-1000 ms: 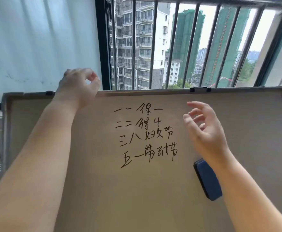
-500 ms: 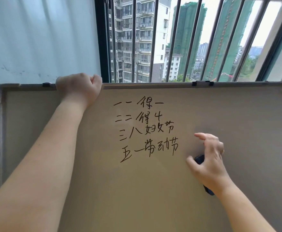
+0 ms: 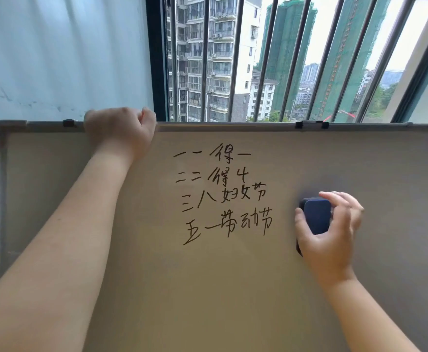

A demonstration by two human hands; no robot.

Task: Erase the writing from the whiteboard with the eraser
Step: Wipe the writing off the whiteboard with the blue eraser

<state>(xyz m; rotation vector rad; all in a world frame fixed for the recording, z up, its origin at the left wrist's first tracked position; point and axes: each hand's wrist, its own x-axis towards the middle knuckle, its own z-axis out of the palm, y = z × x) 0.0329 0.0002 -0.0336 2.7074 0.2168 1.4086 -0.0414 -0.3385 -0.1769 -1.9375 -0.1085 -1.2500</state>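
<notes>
A framed whiteboard stands upright in front of me and fills the lower view. Several lines of black handwriting sit in its upper middle. My left hand is closed over the board's top edge, left of the writing. My right hand grips a dark blue eraser between thumb and fingers, just right of the lowest two lines of writing. The eraser's blue back faces me; whether its pad touches the board is hidden by the hand.
Behind the board is a window with vertical metal bars and high-rise buildings outside. A pale frosted pane or curtain fills the upper left. Black clips sit on the board's top edge at the right.
My right hand dropped from open in the air onto the eraser, closed on it and lifted it up the board. My left hand closed onto the top edge.
</notes>
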